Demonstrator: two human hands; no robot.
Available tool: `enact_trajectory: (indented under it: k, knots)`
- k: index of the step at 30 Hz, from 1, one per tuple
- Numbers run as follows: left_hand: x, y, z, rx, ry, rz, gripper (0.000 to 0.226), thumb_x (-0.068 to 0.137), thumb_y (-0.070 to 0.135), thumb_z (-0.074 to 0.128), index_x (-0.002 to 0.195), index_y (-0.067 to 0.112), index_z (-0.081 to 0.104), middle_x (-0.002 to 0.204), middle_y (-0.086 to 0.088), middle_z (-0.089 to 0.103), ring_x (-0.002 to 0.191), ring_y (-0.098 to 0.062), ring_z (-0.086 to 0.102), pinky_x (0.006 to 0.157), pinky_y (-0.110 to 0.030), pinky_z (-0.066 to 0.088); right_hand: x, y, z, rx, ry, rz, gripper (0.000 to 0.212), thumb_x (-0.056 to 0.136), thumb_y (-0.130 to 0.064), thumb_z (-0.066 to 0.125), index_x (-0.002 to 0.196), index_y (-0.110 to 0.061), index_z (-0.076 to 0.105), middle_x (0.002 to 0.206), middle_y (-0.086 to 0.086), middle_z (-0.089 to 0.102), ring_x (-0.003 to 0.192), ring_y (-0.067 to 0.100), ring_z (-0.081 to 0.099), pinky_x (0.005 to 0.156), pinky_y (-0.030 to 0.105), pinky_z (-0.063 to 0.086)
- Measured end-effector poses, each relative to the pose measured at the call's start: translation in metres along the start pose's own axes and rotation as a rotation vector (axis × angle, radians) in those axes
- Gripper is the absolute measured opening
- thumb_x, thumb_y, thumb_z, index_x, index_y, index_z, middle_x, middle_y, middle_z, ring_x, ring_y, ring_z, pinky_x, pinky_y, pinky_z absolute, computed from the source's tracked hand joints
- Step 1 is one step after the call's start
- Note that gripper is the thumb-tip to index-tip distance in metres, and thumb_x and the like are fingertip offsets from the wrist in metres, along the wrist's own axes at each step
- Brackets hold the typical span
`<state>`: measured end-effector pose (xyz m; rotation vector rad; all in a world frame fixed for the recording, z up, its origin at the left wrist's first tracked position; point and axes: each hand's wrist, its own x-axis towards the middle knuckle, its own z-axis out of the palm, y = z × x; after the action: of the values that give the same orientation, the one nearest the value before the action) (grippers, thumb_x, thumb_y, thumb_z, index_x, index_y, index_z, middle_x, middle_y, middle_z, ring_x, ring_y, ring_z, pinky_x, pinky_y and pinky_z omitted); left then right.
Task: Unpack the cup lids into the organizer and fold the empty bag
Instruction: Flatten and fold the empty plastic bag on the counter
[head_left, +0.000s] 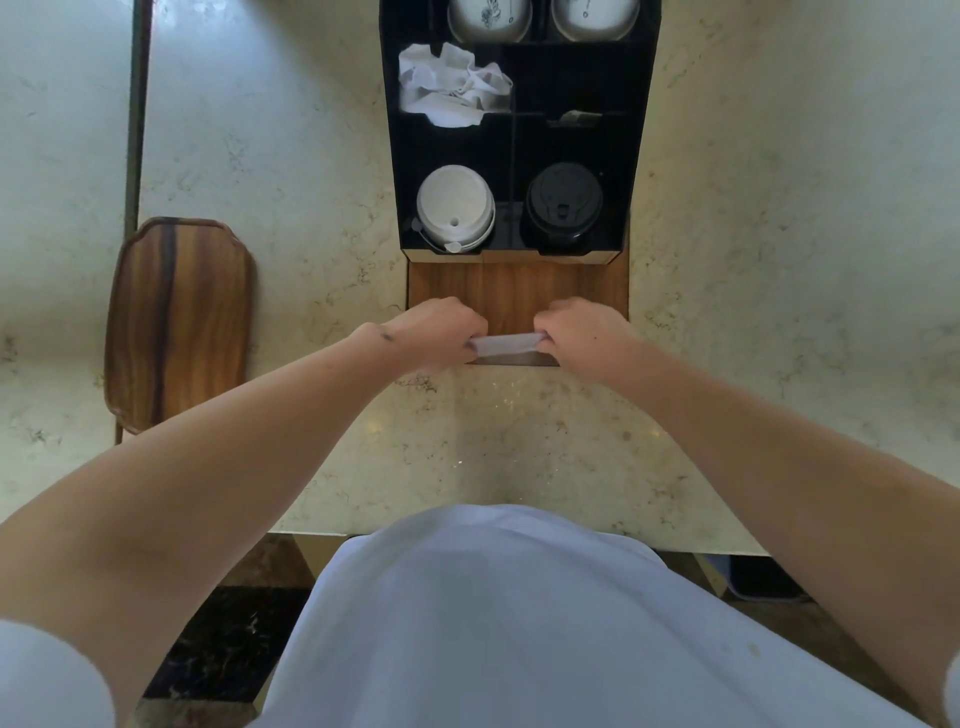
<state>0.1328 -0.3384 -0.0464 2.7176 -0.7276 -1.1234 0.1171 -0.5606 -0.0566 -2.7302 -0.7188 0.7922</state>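
Observation:
A black organizer (395, 156) stands on the marble counter. A stack of white cup lids (454, 208) fills its front left compartment, and a stack of black cup lids (563, 202) sits in the front right one. In front of the organizer's wooden face, both hands pinch a thin, clear, flattened bag (505, 344) stretched between them. My left hand (439, 332) grips the bag's left end. My right hand (582, 332) grips its right end. Most of the bag is hidden inside the two fists.
Crumpled white napkins (452, 85) lie in a middle left compartment, and two white cups (540, 18) stand at the back. A wooden tray (179, 322) rests on the counter at the left. The counter's near edge (467, 532) runs just in front of my body.

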Motion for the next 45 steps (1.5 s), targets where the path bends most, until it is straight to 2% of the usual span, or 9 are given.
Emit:
enact_trajectory:
  k: [6,12,19,24,26,28,32,40,45]
  knots:
    - [0.006,0.002,-0.001,0.002,0.006,-0.014,0.026,0.096,0.015,0.049,0.071,0.023,0.051,0.069,0.000,0.057,0.055,-0.016,0.051,0.046,-0.027,0.034,0.002,0.006,-0.010,-0.060,0.021,-0.100,0.010,0.095,-0.029,0.062,0.094,-0.020,0.058,0.087,-0.005,0.049,0.082,0.014,0.046,0.067,0.031,0.045]
    - [0.006,0.003,0.000,0.046,-0.004,0.057,0.020,0.094,0.029,0.058,0.075,0.025,0.055,0.083,0.004,0.053,0.075,-0.017,0.058,0.060,-0.032,0.050,0.001,-0.002,-0.012,-0.142,-0.026,-0.110,0.016,0.099,-0.025,0.050,0.091,-0.017,0.061,0.078,-0.006,0.047,0.072,0.014,0.049,0.061,0.029,0.046]
    - [0.002,0.006,-0.006,0.076,0.021,0.033,0.028,0.099,0.018,0.049,0.072,0.024,0.049,0.072,0.001,0.057,0.059,-0.016,0.055,0.047,-0.026,0.037,-0.002,-0.007,-0.017,-0.238,-0.035,-0.140,0.014,0.100,-0.020,0.049,0.096,-0.016,0.061,0.082,-0.003,0.048,0.075,0.015,0.048,0.064,0.029,0.041]
    - [-0.014,0.002,0.000,0.054,0.189,0.094,0.015,0.100,0.016,0.048,0.089,0.019,0.039,0.061,0.001,0.051,0.049,-0.018,0.045,0.043,-0.030,0.029,-0.015,-0.005,-0.010,-0.193,0.074,-0.111,0.014,0.099,-0.019,0.053,0.100,-0.011,0.064,0.091,0.003,0.060,0.082,0.021,0.056,0.067,0.031,0.043]
    - [-0.021,0.001,0.008,0.067,0.286,0.169,0.013,0.100,0.014,0.052,0.089,0.015,0.045,0.067,-0.001,0.054,0.057,-0.022,0.049,0.050,-0.034,0.038,-0.022,-0.006,-0.005,-0.172,0.116,-0.102,0.011,0.098,-0.017,0.054,0.102,-0.011,0.063,0.095,0.004,0.065,0.084,0.021,0.058,0.069,0.031,0.047]
    - [-0.024,-0.002,0.017,0.063,0.351,0.236,0.011,0.100,0.015,0.056,0.092,0.009,0.058,0.082,-0.006,0.061,0.075,-0.026,0.056,0.068,-0.039,0.049,-0.026,-0.007,-0.001,-0.157,0.141,-0.085,0.008,0.097,-0.014,0.055,0.103,-0.013,0.061,0.096,0.002,0.066,0.084,0.019,0.058,0.072,0.033,0.051]
    - [-0.024,-0.009,0.026,0.043,0.392,0.239,0.015,0.100,0.016,0.056,0.095,0.008,0.068,0.095,-0.008,0.063,0.091,-0.027,0.056,0.082,-0.041,0.049,-0.028,-0.005,0.004,-0.170,0.185,-0.101,0.014,0.094,-0.008,0.057,0.105,-0.010,0.065,0.100,0.007,0.066,0.090,0.024,0.059,0.074,0.036,0.051]
    - [-0.023,-0.011,0.028,0.173,0.388,0.229,0.010,0.092,0.005,0.062,0.101,0.008,0.064,0.098,-0.009,0.062,0.089,-0.029,0.059,0.076,-0.041,0.051,-0.025,-0.001,0.003,-0.217,0.159,-0.124,0.023,0.087,-0.003,0.066,0.107,-0.013,0.065,0.101,0.007,0.062,0.090,0.024,0.058,0.073,0.037,0.053]
    - [-0.026,-0.010,0.033,0.273,0.345,0.294,0.029,0.081,0.003,0.075,0.105,0.013,0.062,0.093,-0.005,0.061,0.081,-0.024,0.057,0.068,-0.034,0.046,-0.030,0.008,0.006,-0.287,0.105,-0.165,0.036,0.080,0.002,0.070,0.110,-0.017,0.064,0.102,0.005,0.060,0.088,0.022,0.056,0.072,0.034,0.052]
